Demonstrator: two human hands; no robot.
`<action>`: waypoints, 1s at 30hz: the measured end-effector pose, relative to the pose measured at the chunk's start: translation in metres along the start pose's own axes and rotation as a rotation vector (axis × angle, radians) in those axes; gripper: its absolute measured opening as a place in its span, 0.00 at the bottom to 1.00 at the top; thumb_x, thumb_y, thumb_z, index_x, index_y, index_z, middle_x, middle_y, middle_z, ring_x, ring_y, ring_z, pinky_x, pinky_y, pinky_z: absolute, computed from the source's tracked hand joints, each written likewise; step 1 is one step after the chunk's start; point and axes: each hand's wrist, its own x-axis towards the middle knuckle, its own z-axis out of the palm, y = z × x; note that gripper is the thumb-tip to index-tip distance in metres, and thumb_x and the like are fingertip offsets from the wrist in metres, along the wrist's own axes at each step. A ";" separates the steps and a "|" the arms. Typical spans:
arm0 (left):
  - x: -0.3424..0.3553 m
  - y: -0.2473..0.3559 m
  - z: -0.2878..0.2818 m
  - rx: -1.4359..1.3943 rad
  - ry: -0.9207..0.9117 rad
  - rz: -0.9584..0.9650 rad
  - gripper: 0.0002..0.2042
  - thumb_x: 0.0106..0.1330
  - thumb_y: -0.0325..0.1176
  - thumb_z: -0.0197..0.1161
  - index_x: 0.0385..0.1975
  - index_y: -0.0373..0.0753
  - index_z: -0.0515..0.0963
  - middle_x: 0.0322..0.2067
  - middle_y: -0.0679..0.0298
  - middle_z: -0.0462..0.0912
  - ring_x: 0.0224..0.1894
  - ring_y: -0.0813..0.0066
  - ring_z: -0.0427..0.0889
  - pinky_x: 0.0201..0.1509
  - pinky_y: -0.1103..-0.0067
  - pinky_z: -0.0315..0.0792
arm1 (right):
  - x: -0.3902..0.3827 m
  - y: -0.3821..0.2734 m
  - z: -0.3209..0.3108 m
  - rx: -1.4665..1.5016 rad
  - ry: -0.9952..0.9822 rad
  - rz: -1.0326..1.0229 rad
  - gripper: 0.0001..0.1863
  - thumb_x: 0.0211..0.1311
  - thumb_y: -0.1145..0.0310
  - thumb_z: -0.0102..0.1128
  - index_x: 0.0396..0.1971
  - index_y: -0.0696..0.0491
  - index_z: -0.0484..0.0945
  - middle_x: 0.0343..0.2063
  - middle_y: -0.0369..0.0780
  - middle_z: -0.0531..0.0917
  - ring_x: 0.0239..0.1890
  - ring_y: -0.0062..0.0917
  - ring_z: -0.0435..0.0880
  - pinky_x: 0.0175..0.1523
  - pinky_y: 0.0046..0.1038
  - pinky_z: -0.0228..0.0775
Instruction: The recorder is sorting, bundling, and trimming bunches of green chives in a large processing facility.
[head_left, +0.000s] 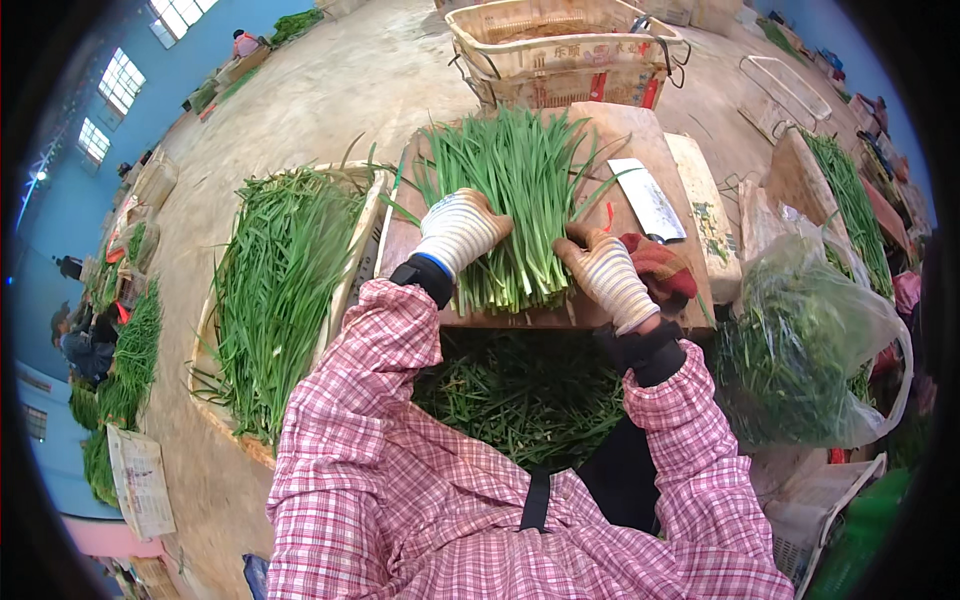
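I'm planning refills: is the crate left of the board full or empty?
Full: green leaves heap up to the crate rim, some overhanging.

left hand (465, 230): back upward, fingers curled | right hand (605, 272): fingers bent, pointing inward | left forearm (375, 340), right forearm (672, 400): both slanting forward | hands near, apart
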 end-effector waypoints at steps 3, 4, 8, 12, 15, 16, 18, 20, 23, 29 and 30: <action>-0.007 -0.031 -0.007 -0.208 -0.103 0.045 0.22 0.53 0.46 0.63 0.32 0.29 0.84 0.26 0.48 0.85 0.32 0.63 0.86 0.40 0.70 0.77 | 0.007 -0.013 0.022 0.036 -0.034 -0.007 0.24 0.62 0.58 0.56 0.49 0.64 0.78 0.43 0.58 0.82 0.50 0.49 0.81 0.57 0.38 0.71; -0.011 -0.045 -0.001 -0.226 -0.105 0.025 0.20 0.54 0.45 0.63 0.30 0.30 0.84 0.26 0.47 0.85 0.31 0.60 0.86 0.39 0.69 0.77 | 0.008 -0.016 0.035 0.022 -0.038 -0.077 0.22 0.64 0.60 0.54 0.48 0.63 0.79 0.42 0.57 0.83 0.48 0.50 0.82 0.55 0.39 0.72; -0.012 -0.003 0.014 -0.265 0.044 0.104 0.18 0.54 0.45 0.63 0.32 0.34 0.84 0.31 0.47 0.85 0.36 0.52 0.86 0.45 0.66 0.77 | 0.017 0.056 0.001 0.097 0.034 -0.138 0.19 0.69 0.64 0.51 0.49 0.64 0.78 0.44 0.55 0.83 0.49 0.43 0.82 0.56 0.36 0.71; -0.083 -0.050 -0.017 -0.452 0.192 0.175 0.17 0.58 0.43 0.62 0.36 0.34 0.82 0.33 0.48 0.84 0.39 0.53 0.84 0.47 0.67 0.76 | 0.007 0.032 -0.031 -0.300 -0.049 -0.139 0.16 0.70 0.66 0.52 0.47 0.61 0.79 0.41 0.51 0.85 0.41 0.43 0.84 0.48 0.36 0.73; -0.151 -0.144 -0.031 -0.487 0.399 0.111 0.13 0.63 0.39 0.63 0.38 0.34 0.81 0.32 0.52 0.84 0.35 0.63 0.83 0.42 0.72 0.76 | -0.011 -0.041 -0.020 -0.019 0.134 -0.253 0.10 0.69 0.70 0.57 0.45 0.59 0.80 0.36 0.45 0.84 0.37 0.28 0.83 0.46 0.29 0.73; -0.185 -0.165 -0.047 -0.626 0.452 -0.061 0.11 0.63 0.35 0.63 0.39 0.34 0.81 0.32 0.53 0.84 0.34 0.65 0.83 0.41 0.73 0.76 | -0.010 -0.057 -0.011 0.081 0.097 -0.292 0.09 0.69 0.71 0.57 0.44 0.59 0.80 0.34 0.44 0.84 0.37 0.24 0.82 0.46 0.26 0.73; -0.230 -0.232 -0.057 -0.452 0.630 -0.296 0.11 0.65 0.35 0.60 0.39 0.34 0.81 0.35 0.53 0.85 0.35 0.62 0.83 0.42 0.72 0.77 | -0.034 -0.126 0.021 0.080 -0.067 -0.513 0.07 0.66 0.75 0.57 0.40 0.60 0.81 0.35 0.42 0.84 0.38 0.25 0.81 0.47 0.27 0.72; -0.288 -0.304 -0.049 -0.066 0.673 -0.497 0.13 0.66 0.37 0.59 0.41 0.35 0.81 0.37 0.52 0.85 0.39 0.58 0.84 0.45 0.69 0.77 | -0.045 -0.188 0.077 0.104 -0.254 -0.683 0.07 0.61 0.78 0.60 0.39 0.59 0.82 0.36 0.45 0.84 0.40 0.34 0.83 0.48 0.30 0.72; -0.316 -0.341 -0.023 -0.207 0.338 -0.668 0.19 0.66 0.42 0.61 0.48 0.34 0.80 0.43 0.48 0.84 0.46 0.55 0.83 0.51 0.67 0.75 | -0.039 -0.238 0.157 0.096 -0.511 -0.887 0.09 0.58 0.76 0.61 0.39 0.57 0.82 0.38 0.46 0.83 0.42 0.43 0.82 0.49 0.35 0.73; -0.322 -0.337 0.002 -0.449 0.318 -0.617 0.31 0.55 0.42 0.71 0.57 0.32 0.72 0.45 0.46 0.83 0.49 0.57 0.83 0.52 0.70 0.76 | -0.056 -0.287 0.307 -0.050 -0.766 -1.378 0.20 0.51 0.76 0.63 0.48 0.52 0.80 0.50 0.44 0.81 0.60 0.41 0.73 0.63 0.40 0.67; -0.323 -0.339 0.006 -0.498 0.401 -0.627 0.31 0.54 0.41 0.71 0.56 0.33 0.73 0.45 0.46 0.83 0.48 0.56 0.83 0.53 0.69 0.76 | -0.061 -0.290 0.322 -0.059 -0.797 -1.421 0.22 0.51 0.75 0.64 0.49 0.52 0.80 0.53 0.44 0.79 0.63 0.41 0.71 0.65 0.42 0.65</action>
